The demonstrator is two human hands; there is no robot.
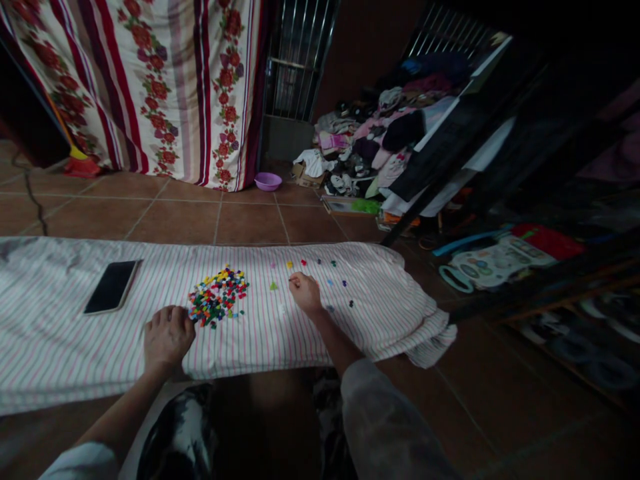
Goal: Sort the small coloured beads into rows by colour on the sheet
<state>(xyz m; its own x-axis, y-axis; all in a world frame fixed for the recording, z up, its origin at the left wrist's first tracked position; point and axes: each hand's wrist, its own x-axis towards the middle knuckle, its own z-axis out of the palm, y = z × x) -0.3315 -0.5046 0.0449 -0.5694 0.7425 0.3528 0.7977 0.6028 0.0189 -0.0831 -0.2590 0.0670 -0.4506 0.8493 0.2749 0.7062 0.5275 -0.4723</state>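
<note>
A heap of small coloured plastic pieces (219,297) lies on the striped cloth (120,353). My left hand (169,333) rests palm down at the heap's left edge, fingers loosely bent and fingertips partly hidden. To the right of the heap, my right hand (306,292) is closed in a pinch over the cloth; whatever sits between its fingertips is too small to make out. Single pieces lie spaced out around it: a light green triangular one (273,286), a yellow one (289,265), a red one (303,263), a dark blue one (345,284) and several others.
A dark-screened phone or tablet (112,287) lies at the left on the cloth. Beyond are a tiled floor (190,212), a purple basin (269,181), a floral curtain (185,87) and a heap of clothes and shoes (370,133). A white plastic panel (483,265) stands at the right.
</note>
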